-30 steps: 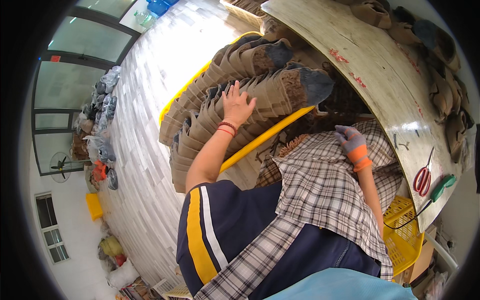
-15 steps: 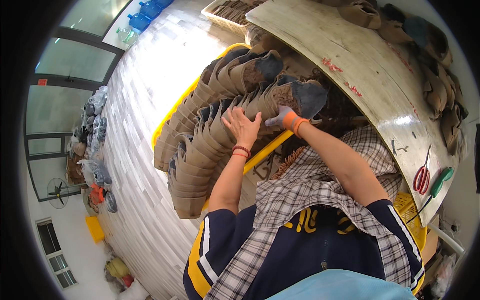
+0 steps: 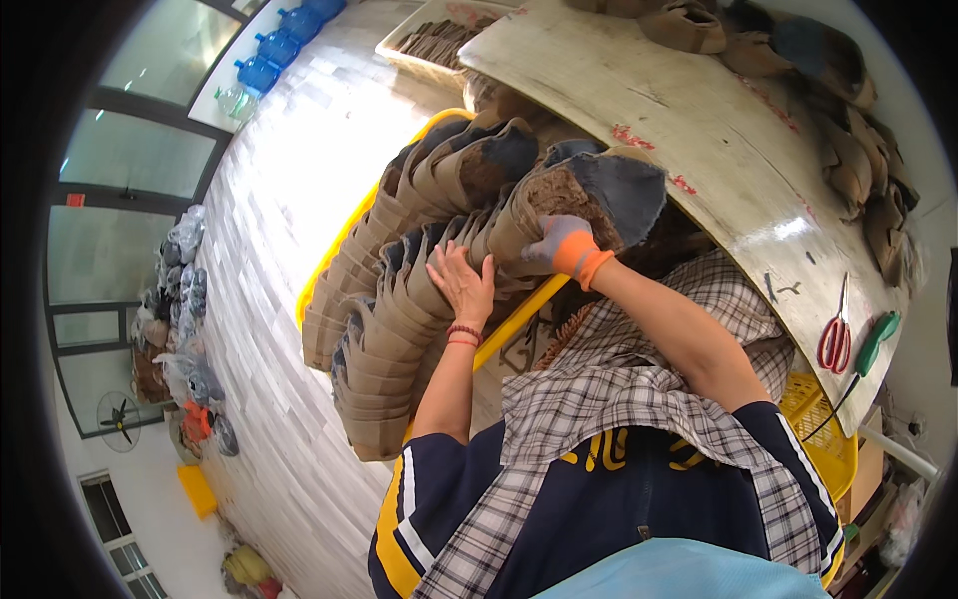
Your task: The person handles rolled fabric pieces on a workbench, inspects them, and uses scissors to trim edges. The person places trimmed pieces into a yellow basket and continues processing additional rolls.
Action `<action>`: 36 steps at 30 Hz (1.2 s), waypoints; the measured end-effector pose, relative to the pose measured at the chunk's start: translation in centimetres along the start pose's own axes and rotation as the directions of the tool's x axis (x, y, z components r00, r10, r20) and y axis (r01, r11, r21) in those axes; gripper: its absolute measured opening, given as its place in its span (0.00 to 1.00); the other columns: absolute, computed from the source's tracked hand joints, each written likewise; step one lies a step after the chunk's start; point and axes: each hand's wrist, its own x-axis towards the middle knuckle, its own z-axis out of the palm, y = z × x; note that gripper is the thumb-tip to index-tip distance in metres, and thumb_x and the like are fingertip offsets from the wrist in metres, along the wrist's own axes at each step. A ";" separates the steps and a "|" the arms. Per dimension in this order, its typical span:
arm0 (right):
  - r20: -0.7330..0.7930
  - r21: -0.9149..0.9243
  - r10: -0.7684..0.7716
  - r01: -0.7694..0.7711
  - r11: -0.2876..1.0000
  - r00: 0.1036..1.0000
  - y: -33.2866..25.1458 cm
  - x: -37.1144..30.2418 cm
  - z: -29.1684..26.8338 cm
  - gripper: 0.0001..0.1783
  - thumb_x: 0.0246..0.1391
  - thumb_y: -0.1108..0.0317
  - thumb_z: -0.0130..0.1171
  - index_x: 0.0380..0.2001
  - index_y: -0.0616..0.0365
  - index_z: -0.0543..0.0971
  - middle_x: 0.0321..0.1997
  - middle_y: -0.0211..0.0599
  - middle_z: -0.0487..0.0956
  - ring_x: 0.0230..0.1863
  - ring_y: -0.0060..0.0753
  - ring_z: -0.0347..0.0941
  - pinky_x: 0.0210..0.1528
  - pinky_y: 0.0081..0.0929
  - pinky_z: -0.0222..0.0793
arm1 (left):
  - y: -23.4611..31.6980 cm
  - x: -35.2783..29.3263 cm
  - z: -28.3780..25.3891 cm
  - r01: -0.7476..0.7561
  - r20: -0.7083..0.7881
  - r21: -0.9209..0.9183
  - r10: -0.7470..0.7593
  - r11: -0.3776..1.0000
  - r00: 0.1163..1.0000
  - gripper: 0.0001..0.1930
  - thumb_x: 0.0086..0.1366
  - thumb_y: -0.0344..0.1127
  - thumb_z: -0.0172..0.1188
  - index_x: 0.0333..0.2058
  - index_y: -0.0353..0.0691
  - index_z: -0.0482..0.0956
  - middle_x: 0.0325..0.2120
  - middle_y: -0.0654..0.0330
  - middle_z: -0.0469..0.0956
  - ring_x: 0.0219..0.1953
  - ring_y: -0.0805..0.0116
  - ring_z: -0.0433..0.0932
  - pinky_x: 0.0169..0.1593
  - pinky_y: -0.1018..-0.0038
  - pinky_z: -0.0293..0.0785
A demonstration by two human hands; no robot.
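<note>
Two long rows of nested brown shoe uppers lie over a yellow crate (image 3: 522, 317); they have dark blue-grey parts and fuzzy brown lining. My bare left hand (image 3: 464, 287), with a red bead bracelet at the wrist, rests spread against the side of the nearer row (image 3: 399, 321). At that row's upper right end, my right hand (image 3: 566, 247) in a grey and orange glove grips the edge of the end shoe upper (image 3: 635, 196). Some of its fingers are hidden by the upper. Beyond lies the farther row (image 3: 364, 235), which neither hand touches.
A worn, curved-edged table (image 3: 689, 110) stands at the right, bearing red-handled scissors (image 3: 836, 341), a green-handled tool (image 3: 878, 337) and more shoe uppers (image 3: 853, 165). Beyond the rows is a pale basket (image 3: 429, 68) of brown pieces. Bagged goods (image 3: 190, 290) line the left wall.
My right hand has closed further round the end upper, which now stands out more from the row. My left hand stays spread on the row's side. The whole view has shifted slightly.
</note>
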 end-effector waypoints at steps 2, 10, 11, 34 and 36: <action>-0.079 0.098 -0.008 0.016 0.995 0.997 0.1 -2.9 -2.1 0.30 0.40 0.45 0.62 0.38 0.59 0.78 0.33 0.45 0.80 0.37 0.50 0.76 0.39 0.39 0.71 | 0.4 -0.1 -0.6 -0.036 0.004 0.028 0.035 0.999 0.999 0.27 0.61 0.46 0.57 0.56 0.44 0.62 0.60 0.48 0.60 0.67 0.47 0.48 0.65 0.44 0.34; -0.329 0.723 0.105 0.179 0.668 0.938 0.6 -17.5 -12.2 0.21 0.40 0.71 0.70 0.40 0.66 0.79 0.32 0.37 0.83 0.31 0.23 0.78 0.36 0.22 0.74 | 2.7 0.9 0.0 0.031 0.105 0.217 -0.055 0.976 0.993 0.30 0.61 0.52 0.56 0.60 0.51 0.63 0.61 0.47 0.58 0.67 0.47 0.47 0.65 0.42 0.32; -0.405 0.688 0.057 0.263 0.676 0.912 1.3 -18.6 -12.4 0.18 0.43 0.74 0.68 0.40 0.67 0.78 0.33 0.36 0.82 0.32 0.25 0.79 0.36 0.23 0.75 | 2.6 0.7 -0.1 0.023 0.110 0.183 -0.044 0.983 0.993 0.30 0.61 0.53 0.56 0.60 0.50 0.63 0.61 0.47 0.58 0.67 0.47 0.46 0.65 0.43 0.31; 0.110 0.546 0.032 -0.087 0.833 0.993 2.5 -3.3 -0.8 0.21 0.55 0.52 0.58 0.44 0.57 0.80 0.40 0.32 0.80 0.42 0.26 0.73 0.47 0.22 0.65 | -15.6 -25.2 -21.5 0.304 0.153 -0.948 -0.973 -0.095 0.175 0.28 0.65 0.50 0.54 0.54 0.33 0.67 0.55 0.54 0.69 0.55 0.57 0.68 0.56 0.61 0.66; 0.317 0.678 0.017 -0.239 0.695 0.948 2.3 1.1 4.7 0.29 0.52 0.48 0.62 0.48 0.62 0.77 0.39 0.33 0.79 0.42 0.24 0.72 0.47 0.21 0.65 | -16.1 -25.6 -22.0 0.283 0.246 -0.947 -0.912 -0.153 0.329 0.30 0.66 0.51 0.51 0.58 0.34 0.64 0.58 0.57 0.66 0.59 0.58 0.64 0.60 0.60 0.62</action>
